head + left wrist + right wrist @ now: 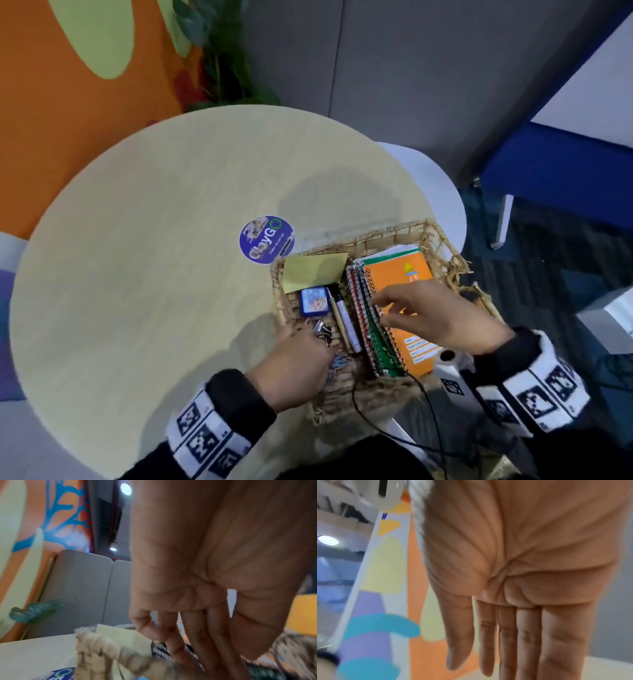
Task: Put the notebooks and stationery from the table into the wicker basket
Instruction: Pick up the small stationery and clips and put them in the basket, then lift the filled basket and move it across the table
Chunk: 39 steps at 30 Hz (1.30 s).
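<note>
Basket [442,240]: 3 notebooks [394,291], 2 hands [442,318].

We see a round light-wood table [144,260] with a round blue sticker [266,239] near its middle; the print is too blurred to read reliably. Behind it, an orange wall [61,113] with pale green shapes and a leafy green plant [219,51] in the corner, next to a grey partition panel [411,75]. To the right we have a white chair edge [442,192], a blue bench or ledge [561,171], and dark patterned carpet [548,260]. A thin black cable [424,404] runs across the near foreground. Wrist views add ceiling lights [126,489] and a mural in orange, teal, purple and yellow [385,623], all motion-blurred.
</note>
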### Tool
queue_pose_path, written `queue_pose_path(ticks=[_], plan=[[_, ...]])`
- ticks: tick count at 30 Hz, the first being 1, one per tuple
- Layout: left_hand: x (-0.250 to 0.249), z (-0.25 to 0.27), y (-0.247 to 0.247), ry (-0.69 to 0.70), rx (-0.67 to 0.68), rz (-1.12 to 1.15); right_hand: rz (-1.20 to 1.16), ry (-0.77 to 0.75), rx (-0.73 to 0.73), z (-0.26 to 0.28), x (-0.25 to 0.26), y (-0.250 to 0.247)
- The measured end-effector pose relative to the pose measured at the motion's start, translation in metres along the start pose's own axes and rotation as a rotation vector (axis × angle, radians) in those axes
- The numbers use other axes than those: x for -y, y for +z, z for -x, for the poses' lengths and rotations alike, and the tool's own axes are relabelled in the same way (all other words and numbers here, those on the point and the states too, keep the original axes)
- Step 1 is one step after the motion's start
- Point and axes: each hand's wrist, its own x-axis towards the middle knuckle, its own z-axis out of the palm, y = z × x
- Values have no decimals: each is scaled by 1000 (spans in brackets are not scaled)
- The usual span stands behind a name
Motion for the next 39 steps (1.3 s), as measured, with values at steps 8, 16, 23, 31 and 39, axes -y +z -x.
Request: queue_pose_path(ticks=[8,16,23,31,39], plan=[[-24,-13,13,-203,162,-103,-264,146,-333,121,-45,-23],[-20,-6,10,-237,-171,129,-126,474,-289,152,-124,15],[-1,20,25,-712,-522,496,-414,714,-363,134,-166,69],[-24,30,43,-688,-270,751,-684,665,-567,86,-164,66],[-35,34,48,-617,-425,682,-575,621,-594,78,-167,71]])
